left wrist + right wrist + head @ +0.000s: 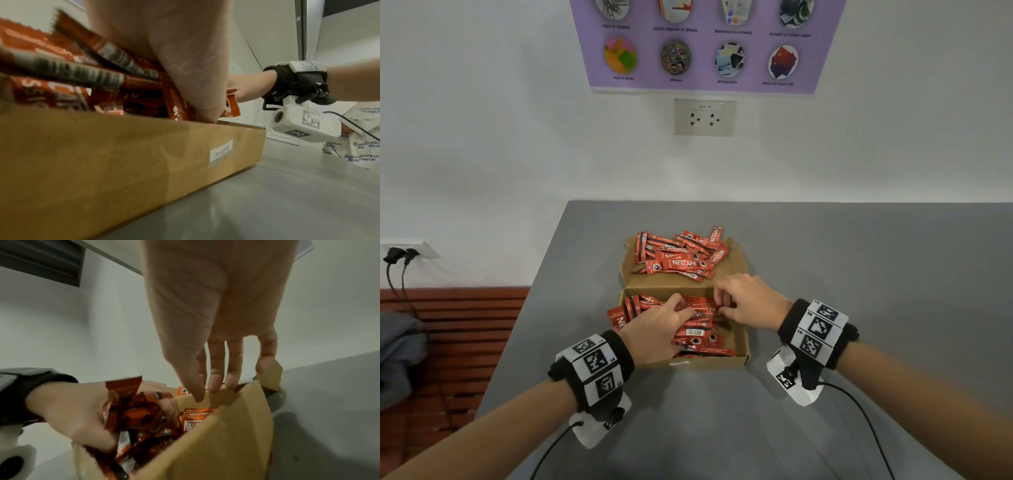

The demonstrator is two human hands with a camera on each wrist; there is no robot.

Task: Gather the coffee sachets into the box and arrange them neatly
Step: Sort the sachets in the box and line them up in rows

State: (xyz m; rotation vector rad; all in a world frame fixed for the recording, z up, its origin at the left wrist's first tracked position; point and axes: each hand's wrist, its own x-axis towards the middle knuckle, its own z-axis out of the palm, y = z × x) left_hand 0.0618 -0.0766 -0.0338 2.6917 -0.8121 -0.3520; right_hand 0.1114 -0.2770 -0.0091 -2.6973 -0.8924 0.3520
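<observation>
An open cardboard box (709,362) sits on the grey table, its lid (736,265) folded back flat. Several red coffee sachets (678,260) lie heaped on the lid, and more sachets (702,337) fill the tray. My left hand (674,313) reaches into the tray's left half and grips a crumpled bunch of sachets (131,407). My right hand (726,303) hovers over the tray's far right corner. Its fingers (213,382) point down fairly straight, tips at the top edge of the far wall (222,395), holding nothing I can see. The left palm (174,65) hides most of its own fingers.
The grey table (842,257) ends at a left edge (527,308); beyond it stand a slatted wooden bench (458,329) and a grey cloth (397,349). A white wall with a socket (704,118) rises behind. Black cables (859,411) trail from both wrist cameras.
</observation>
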